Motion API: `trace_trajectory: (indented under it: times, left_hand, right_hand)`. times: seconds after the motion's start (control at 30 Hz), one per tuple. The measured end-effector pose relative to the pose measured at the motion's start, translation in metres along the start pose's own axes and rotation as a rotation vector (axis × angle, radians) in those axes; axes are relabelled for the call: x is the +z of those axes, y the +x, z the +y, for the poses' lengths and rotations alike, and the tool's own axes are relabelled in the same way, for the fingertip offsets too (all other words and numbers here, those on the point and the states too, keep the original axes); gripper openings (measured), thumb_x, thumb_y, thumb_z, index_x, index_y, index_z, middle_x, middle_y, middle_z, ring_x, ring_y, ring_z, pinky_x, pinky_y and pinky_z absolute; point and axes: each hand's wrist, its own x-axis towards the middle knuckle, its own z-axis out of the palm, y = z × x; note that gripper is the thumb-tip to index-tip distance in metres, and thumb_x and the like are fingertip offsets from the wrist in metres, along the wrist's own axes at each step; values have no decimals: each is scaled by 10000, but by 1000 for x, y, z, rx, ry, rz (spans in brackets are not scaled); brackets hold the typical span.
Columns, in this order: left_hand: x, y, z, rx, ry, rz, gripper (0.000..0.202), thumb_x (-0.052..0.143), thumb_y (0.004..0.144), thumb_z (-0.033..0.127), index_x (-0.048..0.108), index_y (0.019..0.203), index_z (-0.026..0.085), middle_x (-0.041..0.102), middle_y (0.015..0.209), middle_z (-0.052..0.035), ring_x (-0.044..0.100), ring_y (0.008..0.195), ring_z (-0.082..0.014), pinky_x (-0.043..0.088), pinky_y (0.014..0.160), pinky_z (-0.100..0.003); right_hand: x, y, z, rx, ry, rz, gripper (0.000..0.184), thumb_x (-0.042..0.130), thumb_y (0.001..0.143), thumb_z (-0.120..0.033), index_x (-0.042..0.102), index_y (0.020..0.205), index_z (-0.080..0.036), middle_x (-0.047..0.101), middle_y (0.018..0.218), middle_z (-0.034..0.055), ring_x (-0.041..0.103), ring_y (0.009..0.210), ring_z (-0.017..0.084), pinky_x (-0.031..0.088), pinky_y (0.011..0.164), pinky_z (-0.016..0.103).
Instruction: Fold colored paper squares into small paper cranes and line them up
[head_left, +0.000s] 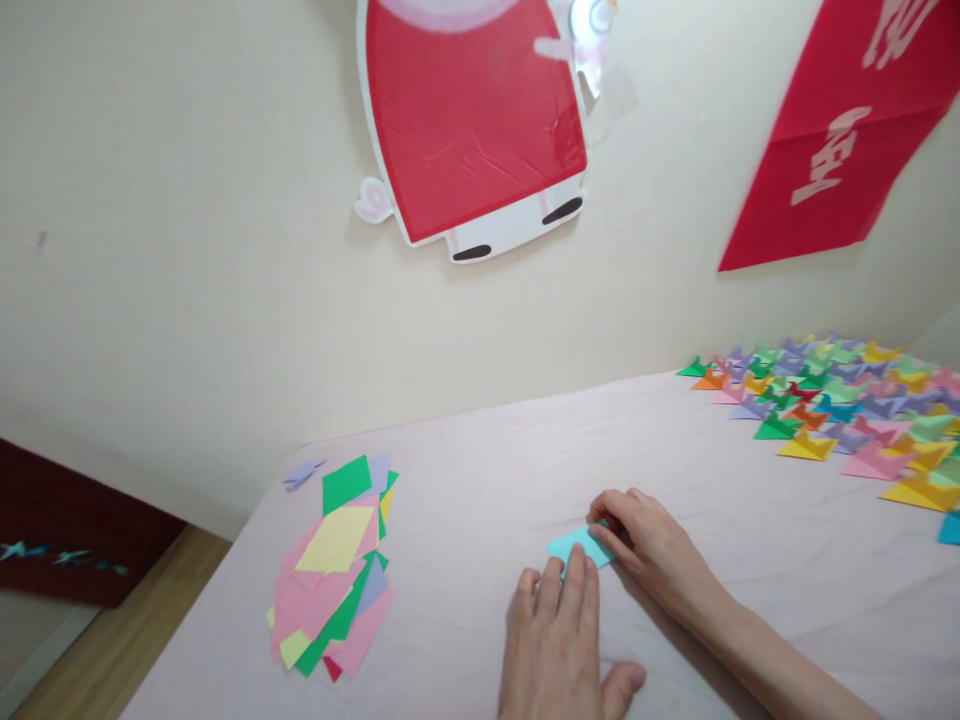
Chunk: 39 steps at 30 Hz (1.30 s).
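Note:
A small light-blue paper [571, 544] lies folded on the pale pink tablecloth [465, 500] in front of me. My left hand [559, 640] rests flat on the table, fingers stretched out, with the fingertips pressing the paper's near edge. My right hand [645, 545] comes in from the right, its fingers curled and pressed down on the paper's right end. Most of the paper's right part is hidden under the fingers.
A loose pile of coloured paper squares [334, 565] lies to the left near the table edge, with a small lilac folded piece [302, 473] behind it. Several folded paper shapes in many colours [847, 410] cover the far right. Wall with red decorations behind.

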Motion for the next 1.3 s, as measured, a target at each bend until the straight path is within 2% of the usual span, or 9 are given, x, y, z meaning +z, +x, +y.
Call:
trace_trajectory:
  times: [0.37,0.6,0.93,1.17,1.3]
  left_hand:
    - [-2,0,1,-9,2,-33,769,447,923,671,378,1493,159,250,1562,-69,428,1360,-370,401,1094,-590]
    - [-9,0,2,-27,-52,-104,783,416,936,668,327,1509,142,185,1579,-67,369,1397,-372,352,1120,-611]
    - [-11,-1,0,-18,-70,-107,790,413,939,665,286,1527,153,200,1590,-71,358,1402,-363,309,1143,-609]
    - [-10,1,-2,6,2,-69,768,484,902,671,422,1477,166,301,1564,-111,439,1340,-381,381,1082,-610]
    - [-5,3,-5,37,15,-23,750,521,879,678,474,1445,187,332,1559,-94,477,1301,-373,403,1059,-607]
  right_hand:
    - [-2,1,-3,-17,-37,20,80,556,882,-185,607,832,-220,631,749,22,557,755,220,410,709,340]
    - [2,1,0,-21,-54,25,91,545,884,-175,618,842,-210,639,776,33,557,773,224,417,722,352]
    - [5,1,0,-63,-111,64,108,538,898,-176,612,827,-210,652,778,32,564,765,218,414,714,336]
    - [8,-1,0,-75,-84,99,144,495,919,-188,602,826,-209,652,784,39,559,763,218,409,712,342]
    - [10,-3,1,-90,-49,96,155,467,934,-184,582,835,-216,650,810,41,549,773,220,405,725,354]
